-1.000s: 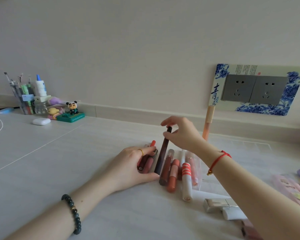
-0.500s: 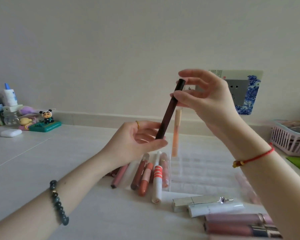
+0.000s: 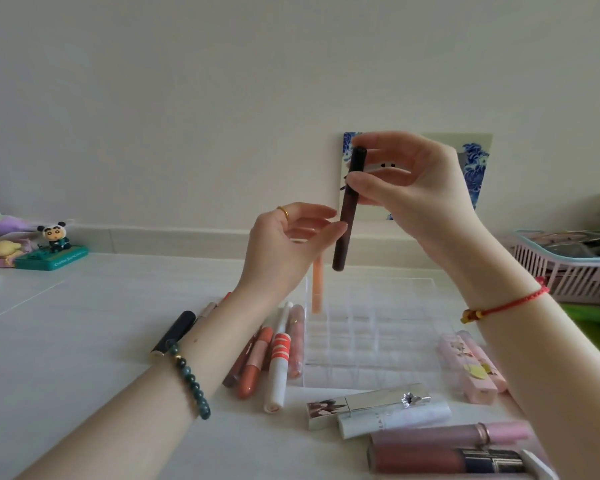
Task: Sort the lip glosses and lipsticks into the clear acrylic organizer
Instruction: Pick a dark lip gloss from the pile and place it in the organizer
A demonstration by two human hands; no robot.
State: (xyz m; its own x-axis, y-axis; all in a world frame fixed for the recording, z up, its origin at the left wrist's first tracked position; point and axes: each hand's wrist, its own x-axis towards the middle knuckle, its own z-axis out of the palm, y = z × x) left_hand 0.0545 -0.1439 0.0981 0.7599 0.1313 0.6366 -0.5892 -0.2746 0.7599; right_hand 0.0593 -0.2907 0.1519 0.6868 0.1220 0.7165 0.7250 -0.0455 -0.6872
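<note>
A clear acrylic grid organizer (image 3: pixel 378 336) holds only one peach tube (image 3: pixel 317 287), in its far-left cell; most glosses and lipsticks (image 3: pixel 278 355) lie loose around it. Above it, the right hand (image 3: pixel 420 188) pinches a slim maroon gloss tube (image 3: pixel 343 237) near upright; the left hand (image 3: pixel 284 244), fingers relaxed, touches its side.

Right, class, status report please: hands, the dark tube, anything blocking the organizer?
Right hand pinches dark tube, aloft, near upright. Left hand open, thumb tip on tube. Peach tube stands in organizer far-left corner; other cells look free.
</note>
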